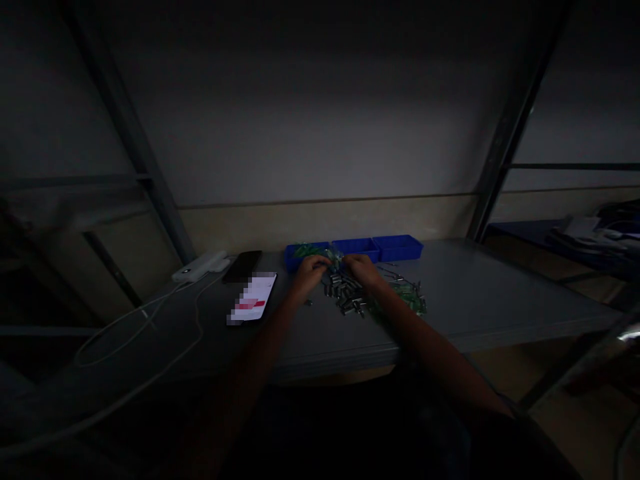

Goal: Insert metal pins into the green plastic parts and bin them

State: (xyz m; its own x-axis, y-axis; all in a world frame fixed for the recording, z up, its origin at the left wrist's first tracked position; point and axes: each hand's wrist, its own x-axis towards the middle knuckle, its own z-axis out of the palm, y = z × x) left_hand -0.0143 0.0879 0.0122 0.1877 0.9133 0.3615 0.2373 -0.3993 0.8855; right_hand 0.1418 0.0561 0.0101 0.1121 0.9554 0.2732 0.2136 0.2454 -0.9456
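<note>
Close to the front of the blue bins, my left hand (311, 271) is closed, its thumb and fingers pinching the left side of what looks like a small clear plastic bag (334, 255). My right hand (362, 269) is closed too, fingers pinched at the right side of the same bag. What the bag contains is too dark to make out. Just below my hands lies a loose pile of small shiny metal cylinders (353, 305). Greenish clear packets (411, 299) are heaped to the right, partly behind my right forearm.
Three blue bins stand in a row: a left bin (291, 261) with green packets, a middle bin (356, 243) and a right bin (400, 249). On the left lie a lit phone (257, 297), a dark phone (243, 265) and a white power strip (199, 267) with trailing cables.
</note>
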